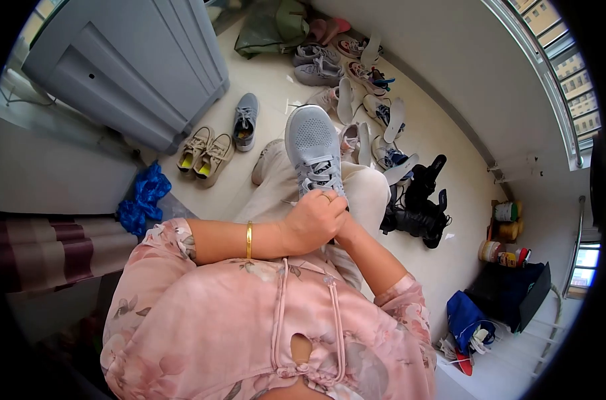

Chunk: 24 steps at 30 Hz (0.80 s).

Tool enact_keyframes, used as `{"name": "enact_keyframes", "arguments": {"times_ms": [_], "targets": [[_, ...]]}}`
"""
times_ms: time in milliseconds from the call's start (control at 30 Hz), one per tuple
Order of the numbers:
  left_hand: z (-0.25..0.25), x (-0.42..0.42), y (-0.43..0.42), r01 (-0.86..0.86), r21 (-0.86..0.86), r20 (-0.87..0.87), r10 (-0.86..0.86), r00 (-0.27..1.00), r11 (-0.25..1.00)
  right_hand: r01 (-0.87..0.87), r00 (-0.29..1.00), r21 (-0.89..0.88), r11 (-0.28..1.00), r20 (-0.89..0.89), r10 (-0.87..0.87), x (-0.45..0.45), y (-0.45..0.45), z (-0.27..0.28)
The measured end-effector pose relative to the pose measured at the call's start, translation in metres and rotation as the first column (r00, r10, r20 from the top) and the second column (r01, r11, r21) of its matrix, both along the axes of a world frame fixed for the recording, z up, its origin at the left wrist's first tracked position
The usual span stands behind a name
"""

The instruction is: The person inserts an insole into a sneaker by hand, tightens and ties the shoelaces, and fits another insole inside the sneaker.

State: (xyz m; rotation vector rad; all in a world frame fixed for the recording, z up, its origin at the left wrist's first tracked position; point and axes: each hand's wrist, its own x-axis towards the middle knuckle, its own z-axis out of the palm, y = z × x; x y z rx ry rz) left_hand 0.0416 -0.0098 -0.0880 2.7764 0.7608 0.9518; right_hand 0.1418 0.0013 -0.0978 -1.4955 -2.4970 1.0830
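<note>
A grey mesh sneaker [314,147] with pale laces stands out in front of me, toe pointing away, over my legs in cream trousers. At its lace and collar end is my left hand [314,219], with a ring on one finger; its fingers are closed on the sneaker there. My right hand [344,225] comes in from the other side and lies mostly behind the left one. Its fingers are hidden, so I cannot tell how they grip. The heel of the sneaker is covered by my hands.
A matching grey sneaker [246,121] and a beige pair [206,157] sit on the floor to the left. Several shoes with loose insoles [395,120] line the wall, then black boots [420,207]. A grey plastic cabinet [133,73] stands left; a blue bag [143,197] lies nearer.
</note>
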Motion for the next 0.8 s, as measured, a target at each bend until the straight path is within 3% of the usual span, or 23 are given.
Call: {"name": "enact_keyframes", "arguments": {"times_ms": [133,267,367,467,533,567,600,633,667,700,800], "targets": [[-0.005,0.002,-0.004,0.016,0.044,-0.024,-0.015,1.000,0.999,0.165,0.986,0.145,0.976,-0.055,-0.159,-0.019,0.044,-0.028],[-0.007,-0.005,0.006,-0.023,0.026,-0.079,0.025,0.997,0.999,0.226,0.972,0.159,0.961,-0.103,-0.211,-0.023,0.059,-0.035],[-0.011,-0.005,0.018,0.048,-0.060,-0.150,-0.056,0.987,0.997,0.236,0.965,0.156,0.959,-0.151,-0.213,-0.013,0.039,-0.032],[-0.002,-0.009,0.024,-0.017,-0.192,0.191,0.054,0.980,0.981,0.271,0.949,0.115,0.956,-0.199,-0.245,-0.008,0.040,-0.033],[-0.007,-0.023,0.030,-0.198,-0.345,0.265,0.298,0.917,0.917,0.302,0.932,0.076,0.950,-0.234,-0.278,-0.005,0.054,-0.034],[-0.012,-0.029,0.035,-0.275,-0.423,0.287,0.416,0.863,0.863,0.313,0.924,0.052,0.948,-0.249,-0.291,-0.005,0.061,-0.033],[-0.025,-0.031,0.040,-0.132,-0.686,0.370,0.499,0.784,0.716,0.321,0.917,0.034,0.946,-0.260,-0.302,-0.004,0.064,-0.033],[-0.039,-0.032,0.046,0.065,-0.858,0.409,0.601,0.687,0.509,0.322,0.913,0.019,0.947,-0.272,-0.305,-0.003,0.066,-0.033],[-0.051,-0.032,0.052,0.292,-0.915,0.401,0.706,0.583,0.278,0.322,0.909,0.004,0.947,-0.280,-0.308,-0.001,0.066,-0.032],[-0.048,-0.034,0.056,0.587,-0.809,0.352,0.763,0.543,-0.044,0.317,0.908,-0.006,0.948,-0.286,-0.306,0.000,0.063,-0.031],[-0.030,-0.024,0.047,0.781,-0.617,0.585,0.606,0.539,-0.099,0.310,0.903,-0.020,0.951,-0.308,-0.300,0.001,0.057,-0.030]]}}
